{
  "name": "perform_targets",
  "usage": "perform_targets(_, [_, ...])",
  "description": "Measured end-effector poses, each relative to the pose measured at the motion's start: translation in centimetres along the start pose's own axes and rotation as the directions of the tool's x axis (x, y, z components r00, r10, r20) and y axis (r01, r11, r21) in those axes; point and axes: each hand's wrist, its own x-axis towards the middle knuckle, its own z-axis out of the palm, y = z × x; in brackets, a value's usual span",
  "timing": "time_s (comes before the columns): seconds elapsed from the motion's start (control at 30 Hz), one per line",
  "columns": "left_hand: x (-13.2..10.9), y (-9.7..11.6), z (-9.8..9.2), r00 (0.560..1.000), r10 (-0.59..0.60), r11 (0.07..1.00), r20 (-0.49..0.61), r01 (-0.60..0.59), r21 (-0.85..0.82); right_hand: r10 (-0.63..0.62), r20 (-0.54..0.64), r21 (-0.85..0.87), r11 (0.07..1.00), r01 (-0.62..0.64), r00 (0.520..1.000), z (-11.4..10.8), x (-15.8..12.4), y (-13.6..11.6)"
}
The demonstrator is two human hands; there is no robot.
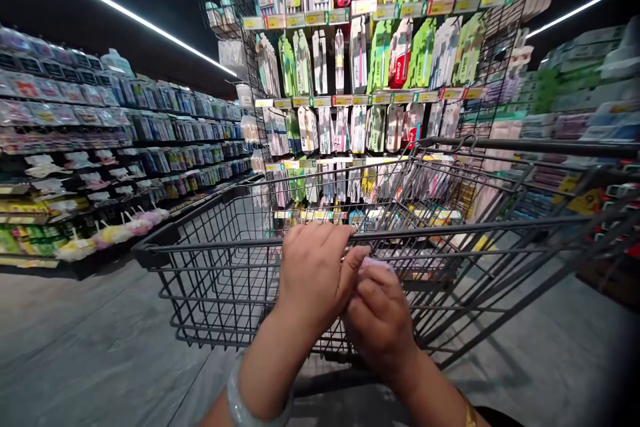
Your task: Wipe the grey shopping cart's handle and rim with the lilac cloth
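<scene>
A dark wire shopping cart point(220, 245) stands sideways in front of me. My left hand point(317, 260) lies over its near top rail, fingers curled across to the far side and thumb bent down toward my other hand. Just below the rail, my right hand point(377, 307) is closed in a loose fist against the left thumb. A bit of pale lilac material point(369, 263) shows above its curled fingers; what it is stays hidden. A pale bangle point(240, 400) circles my left wrist, and a gold-coloured band point(469, 413) my right.
Beyond the cart rises a display rack of packaged toothbrushes point(380, 57) with price strips. Shelves of packaged goods point(185, 120) run along the left, with bath puffs point(115, 233) low down. More shelves point(565, 120) stand at right, blurred. The floor point(100, 340) is grey.
</scene>
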Motion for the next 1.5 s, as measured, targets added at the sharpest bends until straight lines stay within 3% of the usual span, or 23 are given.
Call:
perform_targets(0.1, [-0.3, -0.2, 0.1, 1.000, 0.015, 1.000, -0.020, -0.015, -0.004, -0.003, 0.023, 0.015, 1.000, 0.003, 1.000, -1.6, 0.9, 0.4])
perform_targets(0.2, [-0.5, -0.5, 0.3, 0.998, 0.044, 0.999, -0.038, -0.045, -0.010, 0.102, -0.135, -0.102, 0.988, -0.116, 0.986, -4.4, 2.5, 2.4])
perform_targets(0.3, [-0.5, -0.7, 0.3, 0.998, 0.047, 0.999, -0.049, -0.046, 0.013, 0.125, -0.224, -0.207, 0.963, -0.173, 0.966, -5.1, 3.0, 3.5])
perform_targets(0.5, [-0.1, -0.6, 0.0, 0.998, 0.053, 0.998, -0.042, -0.052, 0.043, 0.013, 0.024, -0.069, 0.998, -0.012, 1.000, -1.4, 1.1, 0.5])
perform_targets(0.6, [0.0, -0.5, -0.1, 0.999, 0.039, 0.998, -0.014, -0.039, 0.045, -0.005, 0.067, 0.009, 1.000, 0.004, 0.998, -2.6, 1.6, 0.4])
perform_targets(0.73, [-0.1, -0.6, -0.1, 0.999, 0.034, 0.999, -0.032, -0.032, 0.040, 0.128, -0.178, -0.151, 0.976, -0.156, 0.976, -6.4, 2.9, 3.7])
perform_targets(0.83, [-0.1, -0.7, -0.3, 1.000, 0.014, 1.000, -0.025, -0.013, 0.025, 0.163, -0.278, -0.264, 0.935, -0.238, 0.947, -7.3, 3.1, 5.2])
perform_targets(0.9, [-0.1, -0.7, -0.5, 1.000, 0.000, 1.000, -0.021, 0.000, 0.011, 0.138, -0.244, -0.264, 0.943, -0.203, 0.960, -6.5, 3.0, 4.7])
perform_targets(1.0, [-0.2, -0.8, -0.6, 0.996, -0.007, 1.000, -0.092, 0.006, -0.007, 0.074, -0.064, -0.168, 0.982, -0.084, 0.995, -4.8, 2.8, 2.9])
perform_targets(1.1, [-0.4, -1.2, -0.5, 0.983, -0.022, 1.000, -0.184, 0.022, -0.004, -0.003, 0.031, -0.093, 0.996, 0.006, 0.999, -5.0, 2.9, 2.3])
perform_targets(1.17, [-0.6, -1.5, -0.5, 0.976, -0.035, 0.999, -0.215, 0.036, 0.003, 0.067, -0.063, -0.125, 0.989, -0.075, 0.996, -6.4, 3.2, 3.2])
perform_targets(1.27, [-0.7, -1.6, -0.7, 0.965, -0.068, 0.997, -0.252, 0.073, 0.008, 0.218, -0.277, -0.222, 0.933, -0.282, 0.936, -8.4, 3.4, 4.8])
perform_targets(1.33, [-0.6, -1.1, -0.8, 0.955, -0.097, 0.995, -0.281, 0.101, 0.000, 0.237, -0.325, -0.249, 0.912, -0.325, 0.915, -8.6, 3.5, 4.9])
perform_targets(1.43, [-0.1, 0.2, -0.9, 0.961, -0.079, 0.997, -0.266, 0.074, -0.029, 0.199, -0.183, -0.170, 0.958, -0.230, 0.963, -6.9, 3.6, 3.2])
perform_targets(1.5, [0.1, 1.1, -0.9, 0.980, -0.028, 0.998, -0.196, 0.017, -0.056, 0.120, -0.053, -0.079, 0.989, -0.124, 0.991, -5.6, 3.6, 1.9])
